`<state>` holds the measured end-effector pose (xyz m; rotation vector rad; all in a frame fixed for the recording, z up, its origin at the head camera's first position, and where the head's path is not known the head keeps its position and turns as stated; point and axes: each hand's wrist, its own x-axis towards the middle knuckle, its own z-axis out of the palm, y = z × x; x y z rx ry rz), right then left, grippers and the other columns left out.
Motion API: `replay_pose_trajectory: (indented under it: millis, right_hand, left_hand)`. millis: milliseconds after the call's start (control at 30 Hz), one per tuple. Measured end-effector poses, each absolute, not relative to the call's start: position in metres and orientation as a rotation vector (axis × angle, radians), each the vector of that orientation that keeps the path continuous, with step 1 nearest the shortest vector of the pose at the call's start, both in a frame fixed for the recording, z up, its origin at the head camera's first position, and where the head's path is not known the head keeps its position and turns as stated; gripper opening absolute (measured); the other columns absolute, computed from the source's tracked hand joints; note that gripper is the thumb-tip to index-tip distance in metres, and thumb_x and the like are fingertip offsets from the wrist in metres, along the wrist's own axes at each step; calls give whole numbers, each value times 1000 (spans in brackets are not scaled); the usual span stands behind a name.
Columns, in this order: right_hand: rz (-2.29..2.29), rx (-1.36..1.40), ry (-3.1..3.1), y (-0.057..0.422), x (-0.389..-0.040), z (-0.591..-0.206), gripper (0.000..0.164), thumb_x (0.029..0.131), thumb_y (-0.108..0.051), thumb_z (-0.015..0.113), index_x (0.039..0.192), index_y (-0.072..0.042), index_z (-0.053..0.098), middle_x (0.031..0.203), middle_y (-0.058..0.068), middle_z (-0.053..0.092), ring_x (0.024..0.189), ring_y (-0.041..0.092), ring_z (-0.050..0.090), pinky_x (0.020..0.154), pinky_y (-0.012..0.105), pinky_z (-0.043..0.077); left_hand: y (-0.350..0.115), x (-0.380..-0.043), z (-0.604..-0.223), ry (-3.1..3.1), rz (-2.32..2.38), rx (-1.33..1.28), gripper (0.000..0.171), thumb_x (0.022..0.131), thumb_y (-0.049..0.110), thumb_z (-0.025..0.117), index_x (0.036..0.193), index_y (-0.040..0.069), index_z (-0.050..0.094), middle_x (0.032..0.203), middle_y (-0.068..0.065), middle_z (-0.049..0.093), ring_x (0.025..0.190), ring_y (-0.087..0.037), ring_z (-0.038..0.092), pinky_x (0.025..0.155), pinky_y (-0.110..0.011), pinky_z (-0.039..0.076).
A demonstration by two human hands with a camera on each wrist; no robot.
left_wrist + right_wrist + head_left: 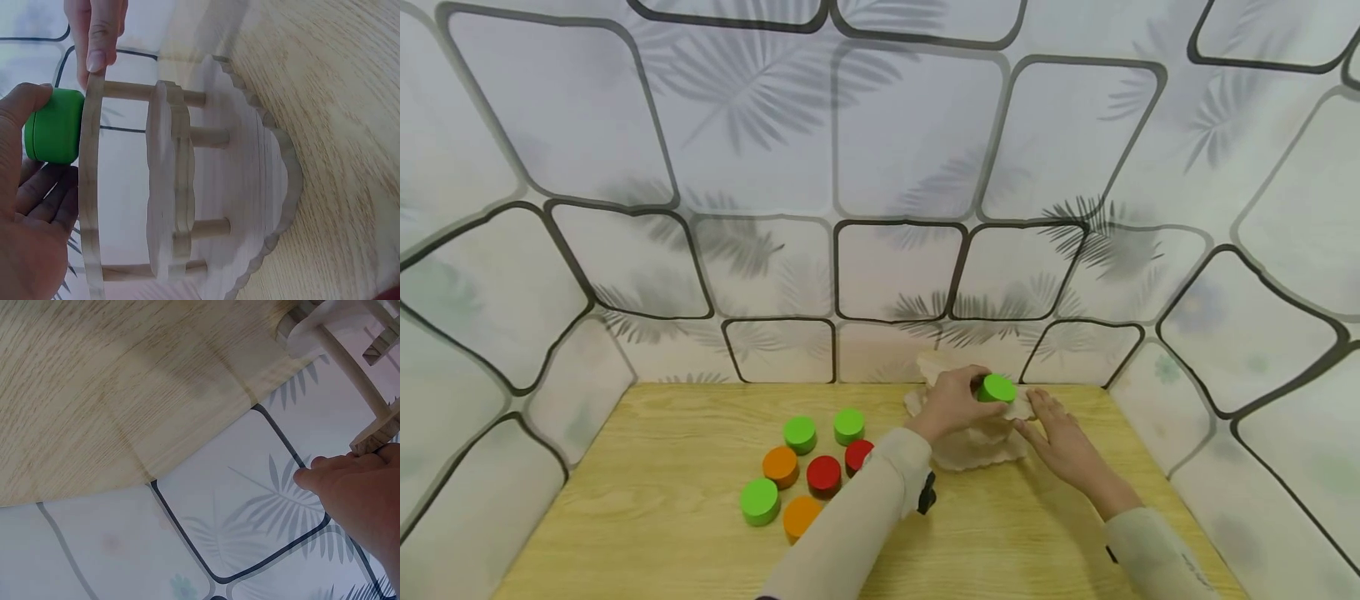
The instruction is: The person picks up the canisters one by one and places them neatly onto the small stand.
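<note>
My left hand [958,402] grips a green round box [997,388] with a seam round its side. In the left wrist view, the green box's flat face meets the top tier [90,187] of a pale wooden three-tier stand [973,454]. The thumb lies on the box, and the other fingers curl at its side. Opposite, my right hand [1063,437] has its fingers stretched out, touching the edge of the top tier. Dowels join the stand's wavy-edged tiers. In the right wrist view, part of the right hand [359,494] shows beside the tier's edge.
Left of the stand, several round boxes lie on the wooden table [677,467]: green ones [760,502], orange ones [781,467] and red ones [824,477]. My left sleeve [865,517] covers part of them. A patterned wall [775,267] rises behind and beside the table.
</note>
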<state>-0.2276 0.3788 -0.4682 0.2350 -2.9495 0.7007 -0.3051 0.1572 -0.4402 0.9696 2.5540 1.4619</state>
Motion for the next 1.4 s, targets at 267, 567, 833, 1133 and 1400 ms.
replay_pose_trajectory:
  millis: [267,567,833,1133,1400]
  right_hand:
    - [715,230,-2936,378,-228,-468,76,112,-40,51,163,9,25,168,38,20,152,63,18,117,82,16]
    - [744,221,-2931,373,-226,-465,75,112,-39,51,163,9,24,168,38,19,153,61,18,119,80,16]
    - [729,220,-2930,372,-225,-465,75,112,-36,51,161,14,24,167,39,20,153,61,19,119,79,18]
    - [743,199,-2939,375,-225,-466,77,112,-38,50,161,15,21,167,40,18,153,61,17,120,79,17]
    - [729,201,-2927,377,-226,-468,77,112,-38,51,160,15,22,167,39,19,154,60,20,120,78,18]
  left_hand:
    - [166,-307,-439,2590,1407,950,60,93,35,83,142,7,65,126,-7,75,99,-8,69,82,-15,55]
    - [169,-311,-437,2665,1292,955,67,92,42,82,146,9,63,125,-7,76,97,-10,70,81,-15,55]
    - [174,-312,-438,2693,1221,939,71,92,49,81,150,13,60,132,-4,75,106,-12,72,89,-19,58]
    - [179,-310,-438,2712,1229,921,70,91,50,81,149,15,61,127,-2,76,96,-8,68,86,-18,55]
    - [183,-311,-440,2747,1232,917,70,91,51,81,148,17,62,117,-1,78,83,-1,60,76,-14,50]
